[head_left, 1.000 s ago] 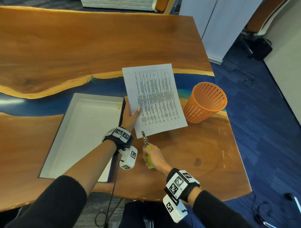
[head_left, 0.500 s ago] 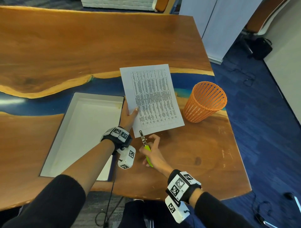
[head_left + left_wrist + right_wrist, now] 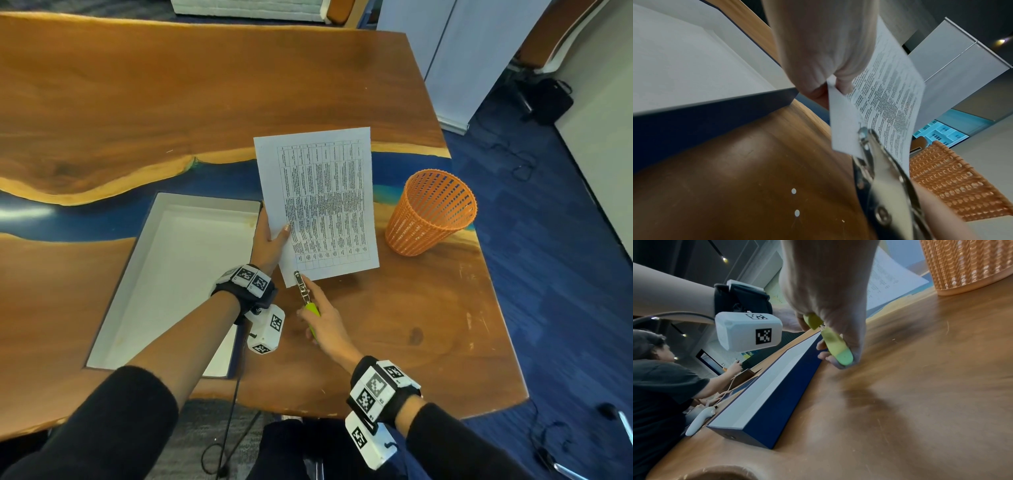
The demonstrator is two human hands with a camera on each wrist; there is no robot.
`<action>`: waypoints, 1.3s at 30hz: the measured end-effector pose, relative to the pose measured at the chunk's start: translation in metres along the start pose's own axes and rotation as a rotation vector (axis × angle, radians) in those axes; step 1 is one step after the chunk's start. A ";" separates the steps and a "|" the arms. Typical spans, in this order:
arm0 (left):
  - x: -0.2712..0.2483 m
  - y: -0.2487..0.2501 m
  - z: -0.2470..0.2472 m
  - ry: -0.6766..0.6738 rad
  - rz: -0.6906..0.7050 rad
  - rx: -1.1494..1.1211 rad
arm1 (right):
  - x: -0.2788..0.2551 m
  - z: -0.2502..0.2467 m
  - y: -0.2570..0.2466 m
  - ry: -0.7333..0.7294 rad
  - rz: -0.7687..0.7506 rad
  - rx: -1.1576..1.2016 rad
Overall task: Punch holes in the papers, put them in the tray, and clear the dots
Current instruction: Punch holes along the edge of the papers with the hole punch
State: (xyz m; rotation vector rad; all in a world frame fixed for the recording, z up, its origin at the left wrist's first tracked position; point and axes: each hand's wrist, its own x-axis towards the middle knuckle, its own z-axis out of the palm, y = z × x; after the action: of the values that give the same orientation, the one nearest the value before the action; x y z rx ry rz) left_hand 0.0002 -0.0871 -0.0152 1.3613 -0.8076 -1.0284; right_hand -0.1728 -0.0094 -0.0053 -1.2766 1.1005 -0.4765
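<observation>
The left hand [image 3: 270, 240] is pinching a printed paper sheet [image 3: 322, 202] at its left edge, thumb on the printed face and the other fingers [image 3: 818, 95] behind it, holding the sheet lifted off the table [image 3: 171, 102]. Just below those fingers, the right hand [image 3: 325, 325] is gripping a single-hole punch [image 3: 306, 298] by its lime-green handles [image 3: 835, 347], with the index finger lying extended along the tool toward its metal head. The head is closing over the sheet's bottom-left corner, so the paper is sitting inside the punch's mouth, as the left wrist view shows it. To the left of both hands a white-lined, dark blue tray [image 3: 147, 240] is lying on the table, its near corner just beside the left-hand fingers. Beyond the right-hand fingers and off to their right, an orange mesh wastebasket [image 3: 431, 212] is standing upright, well apart from the paper's right edge. Two small white paper dots [image 3: 794, 191] are lying on the wood beneath the left wrist, close to the punch.
</observation>
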 end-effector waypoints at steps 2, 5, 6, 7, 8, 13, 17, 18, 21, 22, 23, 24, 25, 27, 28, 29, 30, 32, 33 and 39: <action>-0.001 0.000 -0.001 0.004 -0.008 -0.001 | 0.000 -0.001 -0.001 -0.014 -0.014 -0.004; -0.003 0.005 0.000 -0.007 -0.017 -0.010 | -0.001 -0.003 -0.001 -0.019 -0.018 0.004; -0.003 0.006 0.000 -0.016 -0.011 -0.009 | -0.001 -0.003 -0.001 -0.018 -0.017 0.009; -0.003 0.007 -0.001 -0.024 -0.006 -0.006 | -0.001 -0.003 0.000 -0.016 -0.015 0.014; -0.004 0.007 -0.001 -0.031 -0.002 -0.003 | -0.001 -0.003 0.001 -0.013 -0.015 0.018; -0.005 0.007 -0.001 -0.022 -0.018 -0.020 | -0.001 0.001 0.002 0.004 -0.025 0.035; -0.006 0.009 -0.001 -0.017 -0.010 -0.038 | -0.001 0.004 0.000 0.023 0.051 0.091; -0.006 0.009 -0.001 -0.023 -0.010 -0.035 | -0.002 0.004 -0.002 0.023 0.061 0.099; -0.006 0.008 -0.002 -0.015 -0.010 -0.029 | -0.002 0.003 -0.005 0.039 0.062 0.111; -0.007 0.008 -0.004 -0.005 -0.004 -0.021 | -0.001 0.002 -0.005 0.046 0.058 0.111; -0.007 0.007 -0.005 0.002 0.010 -0.005 | -0.001 0.002 -0.006 0.049 0.052 0.107; -0.008 0.007 -0.007 0.004 0.024 0.014 | -0.002 0.001 -0.007 0.047 0.045 0.101; -0.008 0.006 -0.008 0.001 0.033 0.029 | -0.002 0.001 -0.007 0.042 0.036 0.095; -0.008 0.007 -0.010 -0.002 0.031 0.037 | -0.002 0.001 -0.007 0.032 0.007 0.074; -0.008 0.008 -0.010 -0.003 0.033 0.038 | -0.002 0.002 -0.008 0.028 -0.007 0.064; -0.008 0.008 -0.010 -0.003 0.035 0.038 | -0.002 0.002 -0.008 0.026 -0.019 0.054; -0.008 0.008 -0.010 -0.003 0.037 0.037 | -0.002 0.003 -0.007 0.029 -0.030 0.046; -0.007 0.006 -0.009 0.000 0.043 0.033 | -0.002 0.003 -0.005 0.043 -0.048 0.043; -0.006 0.006 -0.008 0.002 0.043 0.032 | -0.002 0.003 -0.004 0.051 -0.055 0.045; -0.005 0.008 -0.007 -0.005 0.046 0.015 | -0.003 0.003 0.003 0.044 -0.055 0.050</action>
State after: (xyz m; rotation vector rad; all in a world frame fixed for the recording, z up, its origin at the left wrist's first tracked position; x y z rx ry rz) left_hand 0.0053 -0.0803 -0.0072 1.3471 -0.8478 -0.9917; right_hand -0.1724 -0.0051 -0.0070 -1.2603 1.0861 -0.5721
